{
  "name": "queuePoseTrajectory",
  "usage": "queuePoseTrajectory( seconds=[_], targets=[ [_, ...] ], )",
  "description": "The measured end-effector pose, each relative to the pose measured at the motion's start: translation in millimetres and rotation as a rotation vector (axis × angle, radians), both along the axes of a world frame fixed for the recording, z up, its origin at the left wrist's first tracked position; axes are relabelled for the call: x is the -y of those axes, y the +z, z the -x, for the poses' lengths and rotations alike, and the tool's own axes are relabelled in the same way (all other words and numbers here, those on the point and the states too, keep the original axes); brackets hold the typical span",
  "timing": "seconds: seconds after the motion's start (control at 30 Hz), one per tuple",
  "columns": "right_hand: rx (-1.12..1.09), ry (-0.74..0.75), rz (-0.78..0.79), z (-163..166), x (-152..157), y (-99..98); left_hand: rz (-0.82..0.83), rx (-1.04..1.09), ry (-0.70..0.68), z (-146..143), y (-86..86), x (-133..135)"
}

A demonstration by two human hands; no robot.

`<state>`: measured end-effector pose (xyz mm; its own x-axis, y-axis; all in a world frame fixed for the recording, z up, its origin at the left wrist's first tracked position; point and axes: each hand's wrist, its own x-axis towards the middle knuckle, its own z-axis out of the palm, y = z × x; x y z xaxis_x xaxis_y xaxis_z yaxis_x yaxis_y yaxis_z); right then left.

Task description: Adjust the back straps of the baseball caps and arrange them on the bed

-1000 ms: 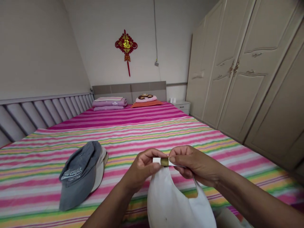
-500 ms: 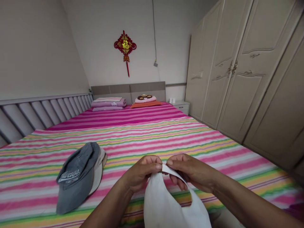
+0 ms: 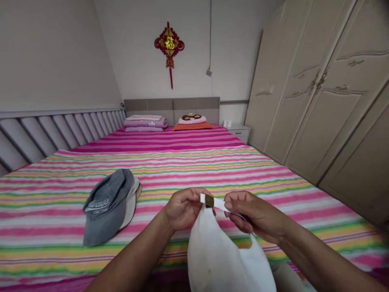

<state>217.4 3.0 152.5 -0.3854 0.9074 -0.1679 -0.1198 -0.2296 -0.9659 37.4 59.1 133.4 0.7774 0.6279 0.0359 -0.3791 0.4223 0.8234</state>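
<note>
A white cap (image 3: 212, 251) hangs at the bottom middle, its back opening facing up. Its strap runs through a dark brass-coloured buckle (image 3: 209, 201), and the white strap end sticks out past the buckle. My left hand (image 3: 186, 209) is closed at the buckle, its fingertips partly hidden behind the cap. The strap (image 3: 219, 203) is pinched between the thumb and fingers of my right hand (image 3: 252, 211). Left of my hands, a grey cap (image 3: 107, 207) with white lettering lies on the bed, overlapping a beige cap (image 3: 131, 202).
A striped sheet (image 3: 170, 170) covers the bed. Folded purple bedding (image 3: 146, 124) and a pink pillow (image 3: 192, 119) lie by the headboard (image 3: 152, 106). A nightstand (image 3: 240, 132) and tall wardrobe (image 3: 304, 89) stand to the right, a slatted rail (image 3: 60, 132) to the left.
My left thumb has come off the strap's front, so the buckle and strap end now show. My right hand has shifted slightly right along the strap. The camera view has tilted down.
</note>
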Motion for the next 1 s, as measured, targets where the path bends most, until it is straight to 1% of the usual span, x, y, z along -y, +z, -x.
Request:
queuePoseTrajectory(
  seconds=[0.1,0.23,0.43,0.5,0.67,0.87,1.0],
  targets=[
    [-0.009,0.000,-0.005,-3,0,0.6,-0.022,0.004,-0.018,-1,-3.7,0],
    [0.004,0.029,-0.027,-6,0,3.3,-0.040,-0.071,0.020,-2,-6.9,1],
    [0.061,0.052,-0.028,-5,1,7.4,-0.101,-0.191,0.040,-5,-7.9,2],
    [0.083,0.071,-0.034,-4,1,7.9,-0.114,-0.228,0.020,-7,-7.6,3],
    [0.115,0.128,-0.076,-3,0,6.1,-0.142,-0.239,-0.038,-9,-7.5,2],
    [0.151,0.061,-0.071,0,0,3.9,-0.138,-0.274,-0.069,-9,-5.0,1],
    [0.151,0.065,-0.033,4,1,7.7,-0.123,-0.279,-0.096,-9,-3.0,0]
  ],
)
